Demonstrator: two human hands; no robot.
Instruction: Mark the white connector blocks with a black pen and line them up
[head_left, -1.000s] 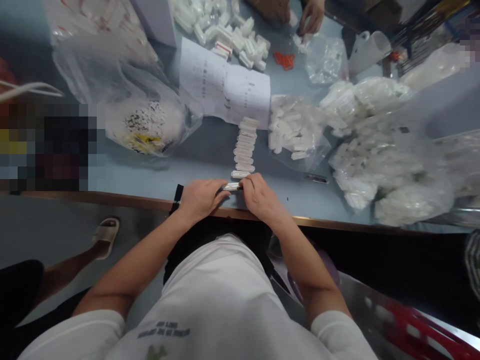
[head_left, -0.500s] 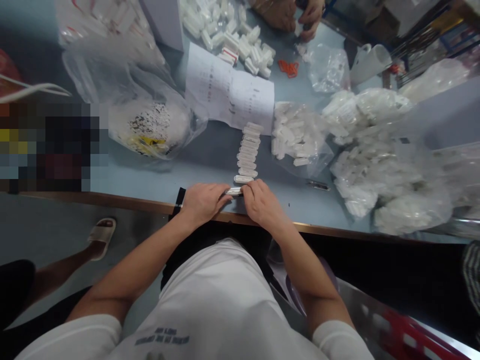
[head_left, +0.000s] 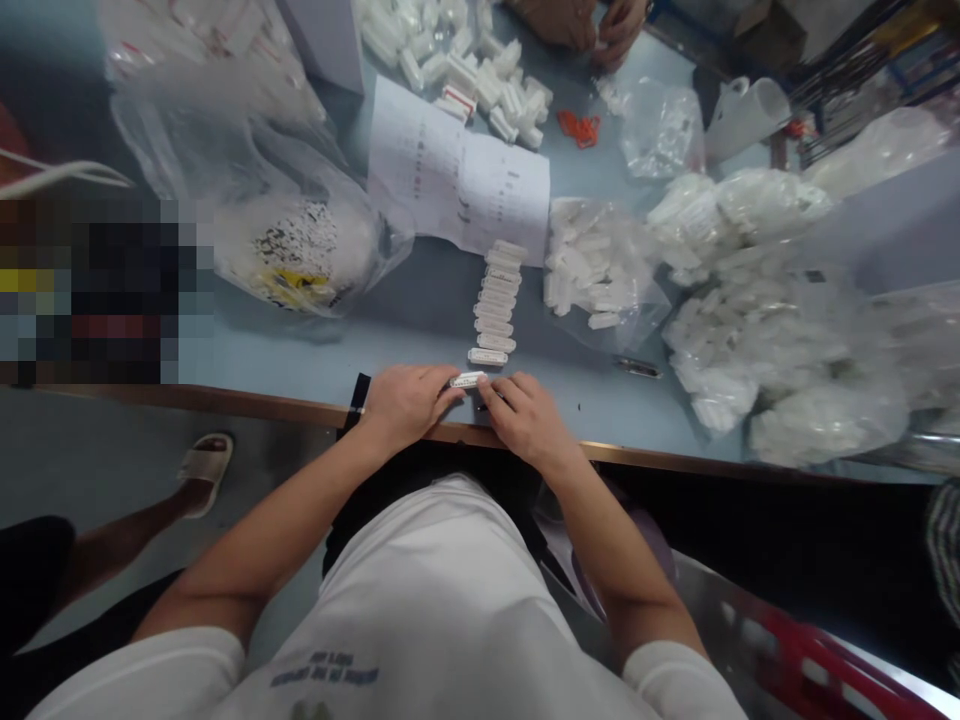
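My left hand (head_left: 409, 400) pinches the left end of a small white plastic strip (head_left: 469, 380) with dark marks along it, just above the table's front edge. Close against its right end are the curled fingers of my right hand (head_left: 529, 415). A thin dark object (head_left: 491, 402) shows at those fingertips; its kind is too small to make out. Beyond my hands, a column of similar white strips (head_left: 495, 310) lies side by side on the table, running up to a printed paper sheet (head_left: 457, 175).
Right of the column lies a clear bag of white pieces (head_left: 592, 265), with a small dark-and-metal tool (head_left: 637, 368) nearby. Larger filled bags (head_left: 757, 320) crowd the right. Another bag (head_left: 300, 250) lies left. Across the table, a co-worker's hands (head_left: 619, 30) are near loose white pieces (head_left: 480, 75).
My right hand has shifted slightly right and down, uncovering more of the white strip's right end. The left hand keeps its hold, and the column of strips is unchanged.
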